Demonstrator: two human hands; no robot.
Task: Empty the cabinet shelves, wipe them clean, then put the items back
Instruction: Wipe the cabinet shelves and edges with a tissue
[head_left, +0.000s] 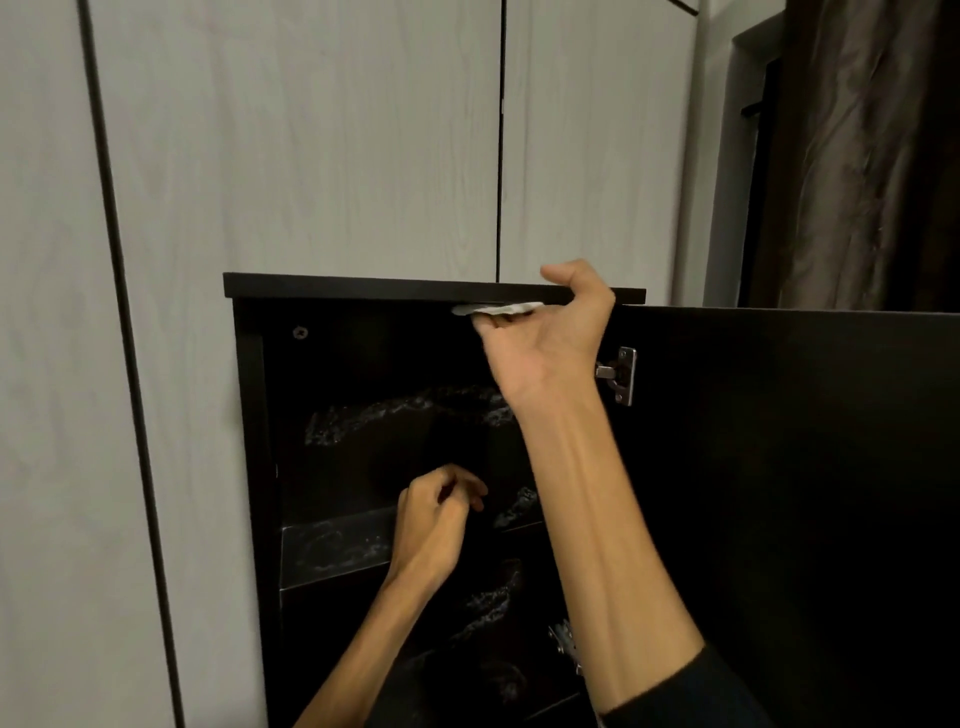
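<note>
Head view shows the right hand (550, 332) pinching a pale cloth (496, 309) against the underside of the black cabinet's top panel (363, 287), thumb hooked over the panel's front edge, probably so the grip can brace while it wipes. Lower down, the left hand (441, 512) hangs loosely curled with nothing in it, in front of the upper shelf (337, 551). That shelf shows pale smears on its glossy surface and nothing on it, so emptying there seems done. At right, the door (789, 467) stands open on its hinge (621, 375)
</note>
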